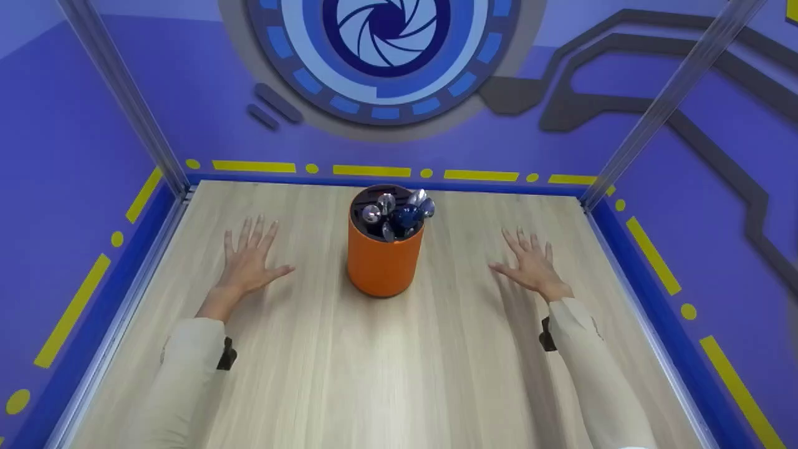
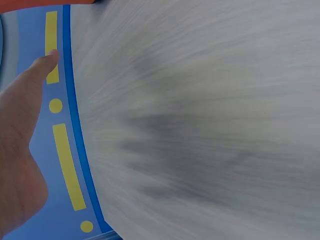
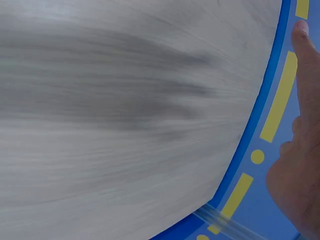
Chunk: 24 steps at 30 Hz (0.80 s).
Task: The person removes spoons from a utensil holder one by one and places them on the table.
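An orange cylindrical holder [image 1: 381,268] with a dark slotted top stands upright near the back middle of the table. Several shiny utensils [image 1: 386,202] poke out of it, some with spoon-like rounded ends, one of them dark blue [image 1: 406,217]. To its left, my left hand [image 1: 248,262] is spread palm down over the wood, fingers straight and holding nothing. On the other side my right hand [image 1: 530,265] is spread the same way, also holding nothing. Both hands are apart from the holder. Each wrist view catches mainly a thumb, the left thumb [image 2: 37,75] and the right thumb [image 3: 302,42], and hand shadows on the wood.
The pale wooden table [image 1: 374,374] is bounded by blue panels [image 1: 187,81] with yellow markings at the back and both sides. Metal posts [image 1: 134,100] rise at the two back corners. A black strap piece [image 1: 227,354] shows at the left cuff, another [image 1: 548,335] at the right.
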{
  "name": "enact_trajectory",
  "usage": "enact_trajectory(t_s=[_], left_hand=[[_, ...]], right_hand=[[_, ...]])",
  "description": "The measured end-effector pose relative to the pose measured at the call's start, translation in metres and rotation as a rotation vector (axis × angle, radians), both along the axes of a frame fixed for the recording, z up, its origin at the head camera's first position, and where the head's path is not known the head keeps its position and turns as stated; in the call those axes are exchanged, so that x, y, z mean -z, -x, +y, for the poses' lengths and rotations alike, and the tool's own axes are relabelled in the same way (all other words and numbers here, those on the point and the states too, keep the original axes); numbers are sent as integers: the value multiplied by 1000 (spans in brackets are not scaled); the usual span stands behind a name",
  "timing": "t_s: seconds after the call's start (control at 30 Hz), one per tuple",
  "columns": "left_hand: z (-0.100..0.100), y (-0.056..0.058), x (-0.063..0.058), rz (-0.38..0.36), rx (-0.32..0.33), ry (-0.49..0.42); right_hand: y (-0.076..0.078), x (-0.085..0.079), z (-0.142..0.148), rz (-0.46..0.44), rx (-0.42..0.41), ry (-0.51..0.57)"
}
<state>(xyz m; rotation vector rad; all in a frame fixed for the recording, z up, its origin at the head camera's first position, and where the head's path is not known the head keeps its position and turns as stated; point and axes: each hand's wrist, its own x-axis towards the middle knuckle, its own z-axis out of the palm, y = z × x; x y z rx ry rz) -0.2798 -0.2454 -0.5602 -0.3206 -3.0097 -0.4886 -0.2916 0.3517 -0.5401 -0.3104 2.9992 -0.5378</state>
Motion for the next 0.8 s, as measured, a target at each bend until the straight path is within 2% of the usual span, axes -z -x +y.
enact_trajectory(t_s=[0.23, 0.37, 0.6, 0.8], left_hand=[[15, -4, 8, 1, 89, -122], [19, -4, 9, -10, 129, -182], [29, -1, 9, -112, 138, -321], [32, -5, 10, -191, 139, -397]], right_hand=[[3, -2, -13, 10, -35, 55], [8, -7, -21, 47, -60, 86], [8, -12, -30, 101, -96, 137], [6, -13, -41, 170, -153, 183]])
